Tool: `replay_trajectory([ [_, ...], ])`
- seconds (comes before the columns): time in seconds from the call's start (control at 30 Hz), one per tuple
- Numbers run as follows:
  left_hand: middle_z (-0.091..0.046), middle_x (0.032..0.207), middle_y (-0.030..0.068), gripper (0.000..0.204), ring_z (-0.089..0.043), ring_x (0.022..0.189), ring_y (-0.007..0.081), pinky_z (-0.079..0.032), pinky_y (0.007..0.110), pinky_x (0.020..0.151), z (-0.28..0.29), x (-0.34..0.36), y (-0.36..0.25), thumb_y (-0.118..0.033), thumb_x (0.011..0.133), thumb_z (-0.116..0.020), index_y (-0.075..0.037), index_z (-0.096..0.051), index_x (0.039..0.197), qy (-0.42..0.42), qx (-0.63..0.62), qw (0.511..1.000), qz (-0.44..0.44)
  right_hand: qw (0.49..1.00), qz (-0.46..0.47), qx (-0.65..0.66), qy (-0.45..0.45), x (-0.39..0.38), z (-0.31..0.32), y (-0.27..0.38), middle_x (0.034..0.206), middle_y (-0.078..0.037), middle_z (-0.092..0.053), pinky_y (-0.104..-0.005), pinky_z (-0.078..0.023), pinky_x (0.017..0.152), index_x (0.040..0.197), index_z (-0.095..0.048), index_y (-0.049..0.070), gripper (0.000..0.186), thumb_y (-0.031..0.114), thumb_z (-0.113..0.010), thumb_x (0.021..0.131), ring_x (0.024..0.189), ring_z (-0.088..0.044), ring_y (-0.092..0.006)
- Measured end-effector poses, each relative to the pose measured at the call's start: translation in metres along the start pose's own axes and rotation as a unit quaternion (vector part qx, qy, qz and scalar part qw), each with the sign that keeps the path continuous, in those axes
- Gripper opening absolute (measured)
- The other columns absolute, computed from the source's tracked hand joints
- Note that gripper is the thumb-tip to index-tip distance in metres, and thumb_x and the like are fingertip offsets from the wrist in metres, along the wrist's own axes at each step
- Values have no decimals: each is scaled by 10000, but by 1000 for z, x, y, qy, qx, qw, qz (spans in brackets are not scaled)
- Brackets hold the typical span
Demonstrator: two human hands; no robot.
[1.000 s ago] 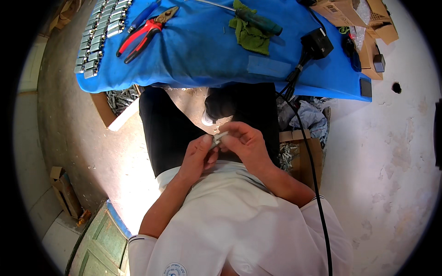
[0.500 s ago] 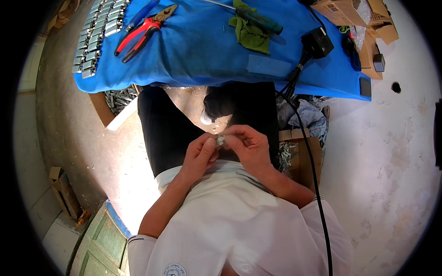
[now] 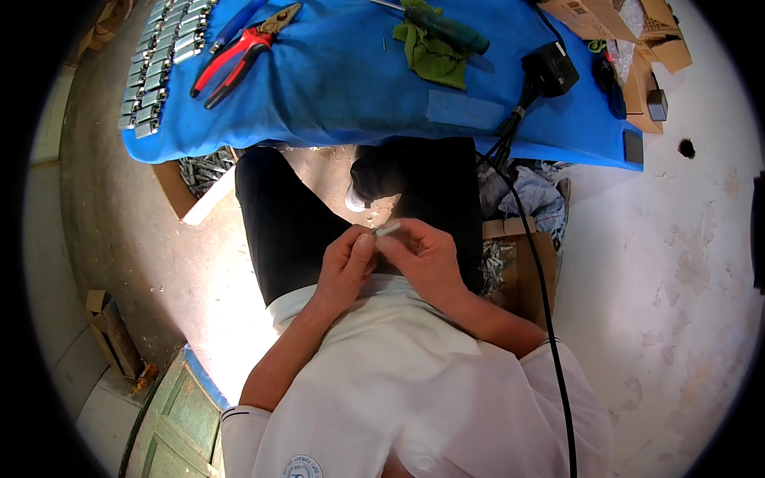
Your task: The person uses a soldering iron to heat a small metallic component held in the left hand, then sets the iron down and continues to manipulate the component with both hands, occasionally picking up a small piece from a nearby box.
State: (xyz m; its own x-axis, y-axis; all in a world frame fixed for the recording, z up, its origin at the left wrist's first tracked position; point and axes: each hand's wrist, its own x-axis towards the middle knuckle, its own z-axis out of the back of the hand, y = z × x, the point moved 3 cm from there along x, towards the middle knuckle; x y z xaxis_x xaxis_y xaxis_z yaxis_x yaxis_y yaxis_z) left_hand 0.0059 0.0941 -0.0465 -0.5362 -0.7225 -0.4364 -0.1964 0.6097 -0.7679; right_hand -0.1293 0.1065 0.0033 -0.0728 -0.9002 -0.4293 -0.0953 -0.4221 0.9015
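Observation:
Close together above my lap, both hands pinch at one small, pale, narrow piece (image 3: 388,229) that looks like metal. My left hand (image 3: 346,261) has its thumb and forefinger closed at the near-left end of it. From the other side, my right hand (image 3: 426,259) grips it between thumb and curled fingers. Its far end pokes out over the right fingertips. My fingers cover the rest, so its exact kind does not show.
A blue-covered table (image 3: 335,103) lies ahead, bearing red-handled pliers (image 3: 243,60), rows of small metal parts (image 3: 163,64), a screwdriver (image 3: 446,30) on a green cloth (image 3: 430,64) and a black adapter (image 3: 550,70). A black cable (image 3: 543,295) hangs at my right beside a parts carton (image 3: 535,275).
The small piece has turned between my fingers and now shows as a longer, slanted strip. My right fingers have shifted slightly; the view has moved a little.

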Motion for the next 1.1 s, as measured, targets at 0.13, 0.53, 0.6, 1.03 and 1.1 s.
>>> replay_trajectory([
  [0.13,-393,639,-54,344,-314,546,22,-249,188,465,-1,2,1,-376,990,-450,-58,-494,865,3,2,1000,-6,999,9,-31,-8,3,3,-4,774,-24,-625,-210,-470,622,967,-608,-26,195,163,-601,923,695,-574,-70],
  [0.53,-387,576,-29,521,-318,500,51,-245,218,445,-3,-2,-2,-473,998,-327,-62,-454,704,50,38,997,34,994,6,-65,82,15,18,-6,674,-2,-551,-222,-420,570,792,-565,2,353,298,-507,976,617,-495,-69],
  [0.6,-378,557,-29,548,-310,497,55,-243,226,450,-2,-3,0,-478,999,-312,-63,-447,667,45,17,996,69,994,-33,-38,96,14,20,-14,676,-1,-552,-219,-426,571,780,-564,13,372,317,-492,981,615,-497,-65],
  [1.03,-397,529,-16,561,-287,468,55,-214,223,430,-4,-4,-2,-514,989,-301,-75,-447,672,27,-12,993,112,993,-10,-54,108,15,18,-7,681,-1,-544,-244,-435,575,766,-550,23,351,303,-505,973,637,-514,-78],
  [1.1,-393,525,-17,558,-280,465,56,-208,225,429,-5,-5,-2,-518,987,-300,-80,-440,670,28,-12,992,120,993,32,-76,87,14,17,-5,682,-18,-548,-257,-431,567,772,-559,16,319,275,-537,958,627,-518,-99],
])
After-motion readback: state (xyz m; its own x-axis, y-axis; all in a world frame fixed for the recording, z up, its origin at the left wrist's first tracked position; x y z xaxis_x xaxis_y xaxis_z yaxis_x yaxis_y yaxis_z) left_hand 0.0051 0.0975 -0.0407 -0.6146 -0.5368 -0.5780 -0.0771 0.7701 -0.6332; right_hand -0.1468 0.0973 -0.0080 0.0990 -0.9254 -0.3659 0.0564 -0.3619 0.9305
